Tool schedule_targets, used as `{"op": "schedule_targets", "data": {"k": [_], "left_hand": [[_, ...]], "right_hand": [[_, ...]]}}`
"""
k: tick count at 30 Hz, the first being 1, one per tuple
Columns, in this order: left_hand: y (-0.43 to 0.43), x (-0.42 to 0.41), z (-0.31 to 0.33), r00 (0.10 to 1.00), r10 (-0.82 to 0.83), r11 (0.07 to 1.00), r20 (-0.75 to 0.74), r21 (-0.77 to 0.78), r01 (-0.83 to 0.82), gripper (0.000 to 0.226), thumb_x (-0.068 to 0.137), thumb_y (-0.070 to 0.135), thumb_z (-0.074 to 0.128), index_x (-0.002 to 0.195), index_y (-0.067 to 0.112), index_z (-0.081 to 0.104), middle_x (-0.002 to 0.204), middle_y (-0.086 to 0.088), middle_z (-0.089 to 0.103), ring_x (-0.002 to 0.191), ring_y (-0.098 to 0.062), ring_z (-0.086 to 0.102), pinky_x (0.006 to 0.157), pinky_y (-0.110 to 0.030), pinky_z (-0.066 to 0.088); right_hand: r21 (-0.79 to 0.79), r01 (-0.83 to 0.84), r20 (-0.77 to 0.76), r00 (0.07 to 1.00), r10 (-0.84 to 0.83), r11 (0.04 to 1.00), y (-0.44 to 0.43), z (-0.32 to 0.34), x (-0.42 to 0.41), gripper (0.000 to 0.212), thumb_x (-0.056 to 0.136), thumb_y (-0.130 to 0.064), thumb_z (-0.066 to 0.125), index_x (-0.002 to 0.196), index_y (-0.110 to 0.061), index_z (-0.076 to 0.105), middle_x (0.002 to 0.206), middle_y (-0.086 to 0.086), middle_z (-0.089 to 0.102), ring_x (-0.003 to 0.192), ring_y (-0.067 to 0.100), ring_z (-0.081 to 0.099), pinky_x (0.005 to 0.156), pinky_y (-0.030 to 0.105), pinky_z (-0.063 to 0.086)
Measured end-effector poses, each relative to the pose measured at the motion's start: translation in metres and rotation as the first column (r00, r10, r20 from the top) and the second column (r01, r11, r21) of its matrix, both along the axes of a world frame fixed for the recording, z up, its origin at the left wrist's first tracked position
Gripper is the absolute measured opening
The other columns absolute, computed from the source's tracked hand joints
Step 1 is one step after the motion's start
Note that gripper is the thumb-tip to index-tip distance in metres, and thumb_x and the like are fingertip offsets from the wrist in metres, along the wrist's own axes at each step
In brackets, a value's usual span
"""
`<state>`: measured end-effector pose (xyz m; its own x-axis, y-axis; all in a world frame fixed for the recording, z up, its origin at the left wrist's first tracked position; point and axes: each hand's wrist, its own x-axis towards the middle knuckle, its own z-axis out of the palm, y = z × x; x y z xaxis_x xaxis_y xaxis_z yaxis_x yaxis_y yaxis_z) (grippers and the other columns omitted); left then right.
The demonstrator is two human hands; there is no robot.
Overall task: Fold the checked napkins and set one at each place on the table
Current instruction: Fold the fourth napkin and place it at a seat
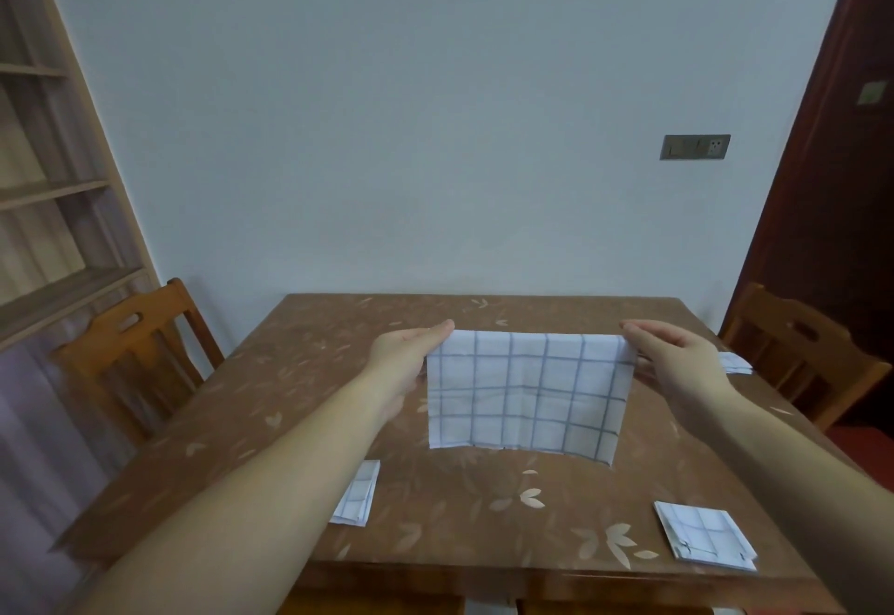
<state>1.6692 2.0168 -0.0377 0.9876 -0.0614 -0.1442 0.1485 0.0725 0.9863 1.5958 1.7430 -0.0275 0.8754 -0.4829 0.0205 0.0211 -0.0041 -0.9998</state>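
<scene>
A checked napkin [527, 392], thin white cloth crossed by a grid of dark grey lines, hangs as a wide rectangle in the middle of the frame, stretched taut along its top edge. The left hand [411, 353] pinches its upper left corner between thumb and nearly straight fingers. The right hand [677, 358] pinches the upper right corner the same way, and that side of the cloth puckers slightly. The lower edge droops toward the wooden table [290, 372]; whether it touches the top cannot be told.

The table is square with a glossy brown surface scattered with pale leaf shapes (the sheen looks like a smooth cover or varnish).

Three napkins of the same cloth lie on it as small flat squares:
- The lower-left folded napkin [358, 493] is partly hidden behind the left forearm.
- The lower-right folded napkin [704, 534] sits near the front edge, its layered edges showing.
- The far-right folded napkin [735, 362] lies at the table's right edge, just beyond the right hand.

A left chair [140, 348] and a right chair [798, 353], both orange-brown wood with slatted backs and a slot cut in the top rail, stand at the table's sides. Pale wooden shelves [48, 179] fill the upper left. A grey socket plate [695, 146] sits on the plain wall at upper right, beside a dark brown door [832, 179].
</scene>
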Motion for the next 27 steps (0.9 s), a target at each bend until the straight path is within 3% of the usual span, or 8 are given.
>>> {"op": "schedule_targets", "data": {"k": [3, 6, 8, 10, 14, 19, 24, 27], "left_hand": [[-0.002, -0.001, 0.004, 1.000, -0.015, 1.000, -0.005, -0.003, 0.015, 0.024, 0.085, 0.015, 0.074, 0.106, 0.004, 0.069, 0.099, -0.011, 0.072, 0.088, -0.023, 0.067, 0.093, -0.040, 0.051], [-0.003, 0.000, 0.005, 1.000, 0.001, 0.999, -0.014, -0.043, -0.002, 0.016, 0.087, 0.014, 0.071, 0.102, 0.007, 0.070, 0.094, -0.010, 0.073, 0.086, -0.023, 0.067, 0.088, -0.038, 0.052], [-0.004, 0.001, 0.005, 1.000, 0.000, 0.999, -0.002, -0.051, 0.000, 0.010, 0.087, 0.015, 0.071, 0.096, 0.010, 0.070, 0.091, -0.007, 0.073, 0.082, -0.020, 0.068, 0.081, -0.034, 0.052], [-0.005, 0.003, 0.003, 1.000, 0.017, 0.999, 0.017, -0.037, -0.017, 0.018, 0.085, 0.019, 0.074, 0.100, 0.009, 0.070, 0.095, -0.008, 0.073, 0.083, -0.021, 0.068, 0.085, -0.036, 0.053], [-0.006, 0.006, 0.004, 0.998, 0.060, 0.996, 0.035, -0.075, -0.058, 0.038, 0.078, 0.025, 0.080, 0.109, 0.007, 0.070, 0.102, -0.010, 0.074, 0.089, -0.023, 0.069, 0.083, -0.035, 0.054], [-0.007, 0.004, 0.014, 0.986, 0.162, 0.975, 0.039, -0.161, -0.154, 0.028, 0.079, 0.022, 0.080, 0.101, 0.011, 0.069, 0.089, -0.004, 0.069, 0.071, -0.014, 0.064, 0.057, -0.024, 0.045], [-0.005, 0.003, 0.017, 0.971, 0.230, 0.958, 0.059, -0.191, -0.215, 0.027, 0.079, 0.018, 0.079, 0.102, 0.009, 0.068, 0.088, -0.001, 0.068, 0.070, -0.011, 0.062, 0.056, -0.023, 0.045], [-0.003, 0.005, 0.016, 0.966, 0.253, 0.950, 0.055, -0.203, -0.237, 0.026, 0.077, 0.018, 0.081, 0.100, 0.009, 0.071, 0.100, -0.007, 0.072, 0.082, -0.019, 0.066, 0.072, -0.029, 0.053]], "right_hand": [[0.038, -0.099, -0.008, 0.995, 0.099, 0.994, -0.006, 0.003, 0.001, 0.022, 0.089, -0.009, 0.066, 0.110, -0.016, 0.067, 0.109, 0.007, 0.066, 0.094, 0.023, 0.064, 0.091, 0.037, 0.051], [0.020, -0.174, -0.040, 0.984, 0.174, 0.985, -0.011, 0.004, 0.000, 0.030, 0.085, 0.003, 0.066, 0.107, -0.017, 0.067, 0.102, 0.005, 0.061, 0.096, 0.024, 0.062, 0.097, 0.042, 0.049], [-0.097, -0.162, -0.063, 0.986, 0.156, 0.982, -0.014, 0.002, 0.001, 0.031, 0.081, 0.006, 0.069, 0.103, -0.014, 0.069, 0.094, 0.007, 0.060, 0.089, 0.023, 0.060, 0.095, 0.042, 0.049], [-0.280, -0.118, -0.063, 0.992, 0.105, 0.953, -0.014, 0.001, -0.001, 0.027, 0.077, 0.002, 0.075, 0.098, -0.014, 0.070, 0.084, 0.005, 0.061, 0.079, 0.020, 0.058, 0.083, 0.035, 0.051], [-0.607, -0.056, -0.043, 0.998, 0.038, 0.793, -0.016, 0.001, -0.001, 0.020, 0.078, -0.014, 0.079, 0.089, -0.024, 0.066, 0.083, -0.006, 0.067, 0.075, 0.009, 0.061, 0.062, 0.024, 0.047], [-0.680, -0.071, -0.052, 0.997, 0.048, 0.730, -0.025, -0.002, 0.004, 0.016, 0.080, -0.024, 0.078, 0.093, -0.022, 0.071, 0.087, -0.007, 0.070, 0.083, 0.006, 0.065, 0.066, 0.023, 0.047], [-0.738, -0.076, -0.010, 0.995, 0.101, 0.671, -0.021, 0.005, 0.003, 0.002, 0.083, -0.022, 0.075, 0.083, -0.024, 0.075, 0.078, -0.015, 0.071, 0.076, 0.001, 0.065, 0.066, 0.019, 0.050], [-0.769, -0.101, -0.013, 0.990, 0.143, 0.631, -0.021, 0.007, 0.004, 0.004, 0.084, -0.023, 0.074, 0.081, -0.025, 0.076, 0.078, -0.014, 0.071, 0.077, 0.004, 0.066, 0.069, 0.023, 0.052]]}}
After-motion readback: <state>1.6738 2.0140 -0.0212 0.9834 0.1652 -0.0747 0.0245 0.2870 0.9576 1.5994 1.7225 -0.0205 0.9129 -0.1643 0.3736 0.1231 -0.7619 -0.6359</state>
